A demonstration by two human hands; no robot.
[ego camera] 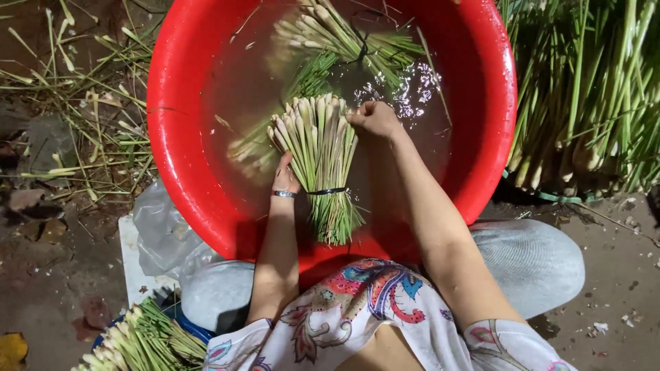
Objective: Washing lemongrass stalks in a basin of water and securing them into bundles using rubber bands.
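Centrally, left hand [285, 177] grips a tied lemongrass bundle [317, 154] half-submerged in the red basin [172, 137]; right hand [375, 118], at two o'clock, curls over its stalk ends, steadying them.

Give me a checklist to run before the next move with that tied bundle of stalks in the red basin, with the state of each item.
1. Left hand grips the tied bundle of pale green stalks from its side: ok.
2. Right hand rests on the bundle's cut root ends: ok.
3. Black band sits around the bundle, stalks held together: ok.
4. Round red plastic basin holds water: ok.
5. Second tied bundle lies apart at the far side of the basin: ok.
6. Root ends free of dirt: cannot tell.
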